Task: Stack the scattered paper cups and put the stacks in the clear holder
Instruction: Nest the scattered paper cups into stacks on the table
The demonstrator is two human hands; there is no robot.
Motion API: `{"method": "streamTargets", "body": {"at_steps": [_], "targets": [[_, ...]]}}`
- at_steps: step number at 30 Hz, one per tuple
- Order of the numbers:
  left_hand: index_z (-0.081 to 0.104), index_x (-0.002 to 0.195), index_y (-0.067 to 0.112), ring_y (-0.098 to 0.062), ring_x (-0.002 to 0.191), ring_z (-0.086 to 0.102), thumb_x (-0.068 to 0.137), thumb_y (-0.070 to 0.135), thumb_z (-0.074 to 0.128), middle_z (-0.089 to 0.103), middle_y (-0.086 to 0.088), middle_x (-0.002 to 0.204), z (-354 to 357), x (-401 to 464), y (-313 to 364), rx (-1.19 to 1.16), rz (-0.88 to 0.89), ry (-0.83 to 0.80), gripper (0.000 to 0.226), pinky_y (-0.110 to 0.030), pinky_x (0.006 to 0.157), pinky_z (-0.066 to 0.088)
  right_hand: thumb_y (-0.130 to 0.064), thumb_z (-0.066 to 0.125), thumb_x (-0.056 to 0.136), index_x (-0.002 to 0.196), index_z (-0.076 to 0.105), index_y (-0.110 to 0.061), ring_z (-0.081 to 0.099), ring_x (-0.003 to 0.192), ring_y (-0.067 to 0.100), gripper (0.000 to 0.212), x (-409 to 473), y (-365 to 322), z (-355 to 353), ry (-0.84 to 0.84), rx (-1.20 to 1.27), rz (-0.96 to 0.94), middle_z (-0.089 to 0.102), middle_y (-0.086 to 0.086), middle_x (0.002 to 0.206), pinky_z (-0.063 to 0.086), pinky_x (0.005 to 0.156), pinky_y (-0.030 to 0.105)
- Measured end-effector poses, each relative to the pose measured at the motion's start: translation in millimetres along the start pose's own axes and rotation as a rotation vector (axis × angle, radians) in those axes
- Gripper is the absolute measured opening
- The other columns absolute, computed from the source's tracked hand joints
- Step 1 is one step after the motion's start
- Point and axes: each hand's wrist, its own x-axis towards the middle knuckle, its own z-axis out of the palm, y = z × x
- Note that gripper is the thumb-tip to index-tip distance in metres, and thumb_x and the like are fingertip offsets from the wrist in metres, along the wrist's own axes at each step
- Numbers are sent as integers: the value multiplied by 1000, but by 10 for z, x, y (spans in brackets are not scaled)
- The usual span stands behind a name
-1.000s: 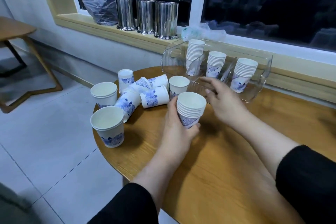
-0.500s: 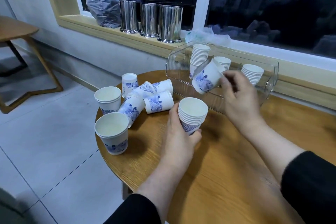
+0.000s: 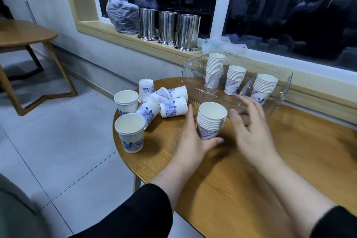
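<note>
A stack of white paper cups with blue flower print (image 3: 211, 120) stands on the round wooden table (image 3: 241, 179). My left hand (image 3: 193, 141) holds it at the base, thumb in front and fingers behind. My right hand (image 3: 251, 129) hovers just right of the stack, fingers spread and empty, slightly blurred. Behind it the clear holder (image 3: 195, 67) contains three cup stacks (image 3: 234, 80). Several loose cups (image 3: 172, 107) lie tipped over at the table's left, with upright ones (image 3: 130, 132) beside them.
Three steel canisters (image 3: 168, 27) and a plastic bag (image 3: 120, 15) sit on the window sill behind the table. A second wooden table (image 3: 25, 33) stands at the far left over the tiled floor. The table's left rim is close to the upright cups.
My right hand picked up a single cup from in front of the holder and carried it to my stack. Now that hand is empty, open beside the stack.
</note>
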Motion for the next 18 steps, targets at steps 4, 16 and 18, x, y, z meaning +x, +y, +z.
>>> {"method": "streamTargets", "body": {"at_steps": [4, 16, 18], "targets": [[20, 157, 30, -1, 143, 37, 68, 45, 84, 37, 14, 153, -108, -212, 58, -11, 58, 60, 111, -34, 119, 35, -53, 53, 83, 142, 39, -25, 52, 115, -13, 67, -167, 5, 204, 15, 397, 330, 48, 2, 144, 43, 105, 19], [66, 113, 25, -28, 114, 54, 81, 40, 70, 54, -5, 129, -1393, -598, 361, 603, 401, 614, 36, -39, 93, 36, -19, 85, 76, 142, 37, -27, 53, 115, 6, 82, -302, -159, 678, -26, 344, 350, 56, -14, 127, 39, 88, 7], [67, 114, 26, -29, 120, 50, 78, 42, 80, 52, -5, 136, -1558, -637, 209, 666, 231, 560, 42, -42, 97, 35, -19, 85, 76, 141, 39, -25, 53, 116, 6, 80, -358, -186, 683, -20, 335, 345, 57, -12, 128, 42, 95, 19]]}}
